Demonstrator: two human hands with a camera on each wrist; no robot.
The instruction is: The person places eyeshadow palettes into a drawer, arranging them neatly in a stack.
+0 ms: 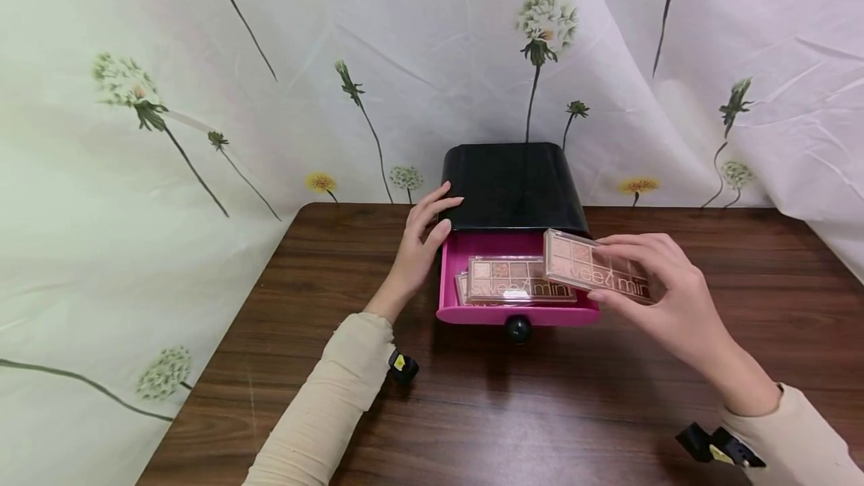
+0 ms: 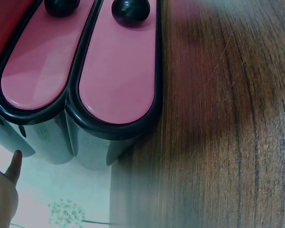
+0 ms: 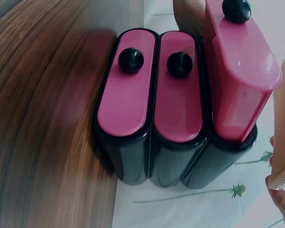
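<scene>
My right hand [image 1: 675, 295] pinches a clear-lidded eyeshadow palette [image 1: 574, 261] between thumb and fingers. It is tilted above the right side of a pulled-out pink drawer [image 1: 518, 316]. Inside lies another eyeshadow palette [image 1: 499, 283], with the edge of one more showing under its left end. My left hand [image 1: 418, 246] rests against the left side of the black drawer unit [image 1: 513, 186], fingers extended. In the right wrist view, the held palette [image 3: 284, 128] appears at the right edge, beside the open top drawer [image 3: 244, 61].
Two lower pink drawers, one of them a middle drawer [image 3: 178, 109], are closed, each with a round black knob. The unit stands at the back of a dark wooden table [image 1: 526, 411], before a white cloth [image 1: 270, 96] printed with dandelions.
</scene>
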